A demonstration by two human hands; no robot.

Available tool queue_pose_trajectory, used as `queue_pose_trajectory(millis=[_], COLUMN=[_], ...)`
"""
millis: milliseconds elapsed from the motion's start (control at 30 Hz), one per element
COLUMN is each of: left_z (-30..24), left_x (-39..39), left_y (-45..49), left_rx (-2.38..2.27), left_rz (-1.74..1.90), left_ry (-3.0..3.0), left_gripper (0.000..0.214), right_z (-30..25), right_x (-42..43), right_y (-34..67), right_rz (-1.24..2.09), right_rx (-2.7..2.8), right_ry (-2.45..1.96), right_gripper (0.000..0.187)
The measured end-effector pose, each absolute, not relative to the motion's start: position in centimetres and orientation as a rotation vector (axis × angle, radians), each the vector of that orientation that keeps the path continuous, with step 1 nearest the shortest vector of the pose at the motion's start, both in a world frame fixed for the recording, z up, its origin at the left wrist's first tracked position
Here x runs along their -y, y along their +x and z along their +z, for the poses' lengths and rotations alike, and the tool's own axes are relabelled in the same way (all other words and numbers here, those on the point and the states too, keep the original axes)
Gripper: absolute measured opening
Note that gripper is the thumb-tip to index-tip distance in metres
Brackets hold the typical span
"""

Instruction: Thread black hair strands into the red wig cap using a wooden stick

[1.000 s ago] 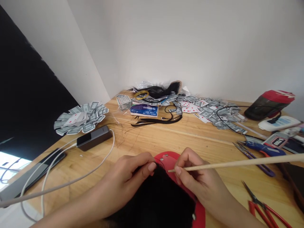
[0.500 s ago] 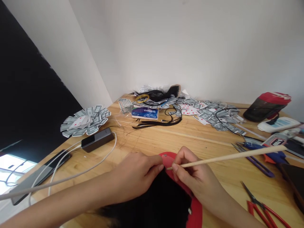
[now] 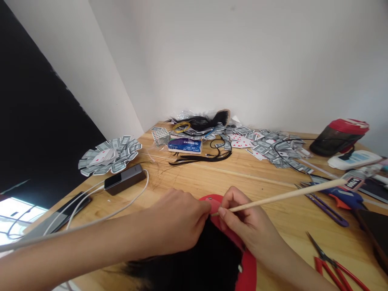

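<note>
Rolled knuckles-up and drawn nearer the right hand [image 3: 247, 228] within the past second, the left hand [image 3: 183, 218] now sits just beside the tip of a pale wooden stick [image 3: 287, 197], whose far end has swung inward. Across the foreground of a wooden bench [image 3: 182, 180], a mass of black hair [image 3: 197, 262] rests against a curved red base [image 3: 249, 270], both directly before the person. Closed at the hair's upper edge, the left fingers hide whatever they may be pinching; the right thumb and fingers grip the stick near its tip, above the red base. Toward the wall lies a spread of cut cards [image 3: 285, 152], with a dark red-topped container [image 3: 338, 137] to its right and a flower-like ring of cards [image 3: 121, 152] at far left. A blue-and-white box [image 3: 185, 146] sits between them. Near the left arm, a dark device [image 3: 125, 180] trails white cables; at right lie red-handled pliers [image 3: 327, 258]. Smallest of all, a pale fastener [image 3: 240, 268] shows on the red base's inner edge.
</note>
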State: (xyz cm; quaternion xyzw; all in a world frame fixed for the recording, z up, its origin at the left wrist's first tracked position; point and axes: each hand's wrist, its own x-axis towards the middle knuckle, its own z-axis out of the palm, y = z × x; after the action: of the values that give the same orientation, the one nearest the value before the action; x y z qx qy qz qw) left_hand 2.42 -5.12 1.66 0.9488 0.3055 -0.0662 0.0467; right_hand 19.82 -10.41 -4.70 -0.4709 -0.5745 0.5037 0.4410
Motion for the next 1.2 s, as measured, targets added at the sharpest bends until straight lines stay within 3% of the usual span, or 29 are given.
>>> queue_pose_trajectory(millis=[367, 667, 867, 1200], left_z=[1.8, -0.4, -2.7, -4.9], left_x=[5.6, 5.5, 4.9, 4.8], left_y=[0.9, -2.0, -2.2, -1.3], left_rx=[-0.854, -0.564, -0.343, -0.450], left_rz=[-0.267, 0.304, 0.527, 0.762], left_ry=[2.923, 2.966, 2.441, 1.958], left_gripper=[0.017, 0.019, 0.017, 0.024], right_z=[-4.7, -4.8, -4.4, -5.1], right_x=[10.3, 10.3, 10.2, 10.4], right_y=[19.8, 19.9, 19.8, 20.2], right_rz=[1.268, 1.227, 1.270, 1.269], right_rx=[1.349, 1.346, 1.315, 1.333], right_ry=[-1.200, -1.224, -1.219, -1.260], right_gripper=[0.024, 0.026, 0.024, 0.018])
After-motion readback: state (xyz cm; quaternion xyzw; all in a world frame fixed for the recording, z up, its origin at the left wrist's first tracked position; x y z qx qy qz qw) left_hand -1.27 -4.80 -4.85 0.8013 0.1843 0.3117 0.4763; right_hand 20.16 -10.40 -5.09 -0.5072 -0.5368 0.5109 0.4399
